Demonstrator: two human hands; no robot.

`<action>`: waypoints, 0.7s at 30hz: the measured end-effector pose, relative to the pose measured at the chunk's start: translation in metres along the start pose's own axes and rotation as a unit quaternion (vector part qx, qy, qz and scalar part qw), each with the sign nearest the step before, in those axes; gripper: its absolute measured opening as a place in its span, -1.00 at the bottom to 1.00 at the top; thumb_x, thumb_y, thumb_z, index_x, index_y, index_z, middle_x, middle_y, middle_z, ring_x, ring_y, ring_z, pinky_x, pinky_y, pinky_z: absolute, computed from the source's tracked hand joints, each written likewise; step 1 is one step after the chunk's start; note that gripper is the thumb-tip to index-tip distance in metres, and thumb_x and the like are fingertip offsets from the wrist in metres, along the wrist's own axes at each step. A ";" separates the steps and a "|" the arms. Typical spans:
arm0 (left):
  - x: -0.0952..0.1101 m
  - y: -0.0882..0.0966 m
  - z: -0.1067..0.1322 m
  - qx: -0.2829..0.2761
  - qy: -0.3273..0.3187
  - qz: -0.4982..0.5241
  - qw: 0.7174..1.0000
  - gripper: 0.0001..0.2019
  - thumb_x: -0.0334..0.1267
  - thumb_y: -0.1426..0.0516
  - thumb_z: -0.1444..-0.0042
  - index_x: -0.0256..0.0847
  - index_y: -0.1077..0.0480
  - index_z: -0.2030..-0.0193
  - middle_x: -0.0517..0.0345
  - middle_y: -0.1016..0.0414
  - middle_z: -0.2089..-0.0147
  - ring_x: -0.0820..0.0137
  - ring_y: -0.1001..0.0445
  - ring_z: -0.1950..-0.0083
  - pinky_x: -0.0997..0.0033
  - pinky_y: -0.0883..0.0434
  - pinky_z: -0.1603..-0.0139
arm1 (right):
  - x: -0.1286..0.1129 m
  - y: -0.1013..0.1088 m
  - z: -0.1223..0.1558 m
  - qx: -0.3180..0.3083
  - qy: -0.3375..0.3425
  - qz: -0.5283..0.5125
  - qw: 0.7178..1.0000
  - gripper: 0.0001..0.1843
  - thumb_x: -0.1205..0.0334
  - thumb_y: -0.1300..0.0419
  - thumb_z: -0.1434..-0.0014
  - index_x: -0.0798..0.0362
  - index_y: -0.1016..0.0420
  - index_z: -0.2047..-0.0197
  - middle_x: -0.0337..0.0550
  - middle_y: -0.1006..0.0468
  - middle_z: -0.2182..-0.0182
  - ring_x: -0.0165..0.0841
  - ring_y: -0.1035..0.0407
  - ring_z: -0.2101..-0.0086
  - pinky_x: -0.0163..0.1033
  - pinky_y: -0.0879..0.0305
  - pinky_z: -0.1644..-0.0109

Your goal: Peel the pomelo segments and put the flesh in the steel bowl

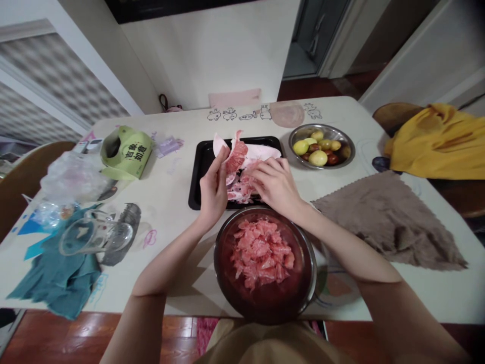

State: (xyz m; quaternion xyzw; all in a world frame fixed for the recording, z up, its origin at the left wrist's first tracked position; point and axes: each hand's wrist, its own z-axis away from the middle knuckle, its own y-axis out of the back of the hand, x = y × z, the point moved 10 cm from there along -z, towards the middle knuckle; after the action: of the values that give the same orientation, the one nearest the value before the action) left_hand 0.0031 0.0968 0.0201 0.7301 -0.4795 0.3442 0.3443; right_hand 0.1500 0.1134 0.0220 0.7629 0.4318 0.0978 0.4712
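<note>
My left hand [213,189] and my right hand [275,183] are both closed on a pink pomelo segment [237,155] held over a black tray [197,174]. Pale peel and membrane scraps [261,150] lie in the tray behind my fingers. Right in front of me a steel bowl [303,283] holds several pieces of peeled pink flesh [261,253]. My fingertips pinch the segment from both sides; the part under my right palm is hidden.
A steel bowl of small yellow and red fruit [321,146] stands at the back right. A brown cloth [390,222] lies right of me, a yellow cloth [435,139] on a chair. At left are a glass jug [96,235] on a teal cloth [60,278], plastic bags [71,177] and a green box [127,151].
</note>
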 end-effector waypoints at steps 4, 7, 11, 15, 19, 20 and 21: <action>0.000 0.001 0.000 0.001 0.000 -0.004 1.000 -0.58 -0.06 -0.04 -0.45 -0.08 -0.37 -0.36 0.02 -0.43 -0.39 0.22 -0.37 -0.45 0.10 -0.28 -0.52 | -0.007 -0.015 0.002 -0.099 -0.006 -0.104 0.990 -0.79 0.30 -0.17 -0.38 -0.01 -0.63 0.03 -0.16 -0.71 0.12 -0.21 -0.47 0.06 -0.01 -0.13 -0.15; 0.002 -0.001 0.001 -0.003 0.002 -0.003 1.000 -0.58 -0.06 -0.04 -0.45 -0.09 -0.37 -0.36 0.03 -0.43 -0.39 0.23 -0.36 -0.45 0.10 -0.27 -0.53 | -0.018 -0.022 0.006 -0.158 0.007 -0.131 0.979 -0.80 0.34 -0.19 -0.36 -0.01 -0.65 0.08 -0.17 -0.71 0.19 -0.24 -0.50 0.13 -0.02 -0.14 -0.16; 0.002 -0.003 0.002 -0.010 0.003 0.004 1.000 -0.57 -0.06 -0.03 -0.46 -0.08 -0.35 -0.38 0.02 -0.42 -0.39 0.22 -0.36 -0.46 0.08 -0.21 -0.56 | -0.027 -0.033 0.011 -0.220 0.025 -0.166 0.961 -0.81 0.40 -0.37 -0.20 -0.03 -0.66 0.13 -0.21 -0.71 0.22 -0.23 -0.52 0.11 -0.06 -0.22 -0.10; 0.002 -0.003 0.003 -0.016 0.001 0.004 1.000 -0.56 -0.05 -0.02 -0.46 -0.05 -0.33 -0.39 0.04 -0.42 -0.40 0.22 -0.36 -0.45 0.06 -0.24 -0.55 | -0.024 -0.041 0.012 -0.237 0.015 -0.199 0.951 -0.81 0.43 -0.41 -0.15 -0.03 -0.64 0.20 -0.25 -0.70 0.25 -0.27 -0.52 0.12 -0.07 -0.25 -0.09; 0.002 -0.002 0.002 -0.014 0.001 0.007 1.000 -0.55 -0.04 -0.02 -0.46 -0.06 -0.32 -0.40 0.03 -0.43 -0.39 0.20 -0.35 -0.46 0.07 -0.22 -0.55 | -0.021 -0.041 0.012 -0.240 0.014 -0.204 0.949 -0.83 0.46 -0.39 -0.16 0.00 -0.60 0.24 -0.28 -0.67 0.28 -0.31 -0.50 0.15 -0.09 -0.20 -0.09; 0.002 -0.002 0.002 -0.013 0.000 0.010 1.000 -0.55 -0.04 -0.02 -0.46 -0.07 -0.32 -0.40 0.02 -0.43 -0.39 0.19 -0.35 -0.46 0.07 -0.22 -0.55 | -0.022 -0.040 0.013 -0.242 0.018 -0.197 0.950 -0.84 0.47 -0.37 -0.18 0.00 -0.60 0.25 -0.27 -0.67 0.28 -0.31 -0.49 0.15 -0.10 -0.19 -0.09; 0.003 -0.002 0.002 -0.013 -0.002 0.014 1.000 -0.55 -0.04 -0.02 -0.46 -0.07 -0.32 -0.39 0.02 -0.43 -0.39 0.19 -0.35 -0.46 0.06 -0.22 -0.55 | -0.023 -0.039 0.013 -0.246 0.024 -0.189 0.951 -0.84 0.47 -0.35 -0.20 0.01 -0.61 0.23 -0.26 -0.67 0.27 -0.30 -0.49 0.13 -0.09 -0.18 -0.10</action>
State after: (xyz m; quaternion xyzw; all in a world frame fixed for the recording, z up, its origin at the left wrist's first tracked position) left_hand 0.0062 0.0943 0.0207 0.7195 -0.4944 0.3412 0.3486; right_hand 0.1213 0.0948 -0.0107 0.5257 0.5416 0.1281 0.6434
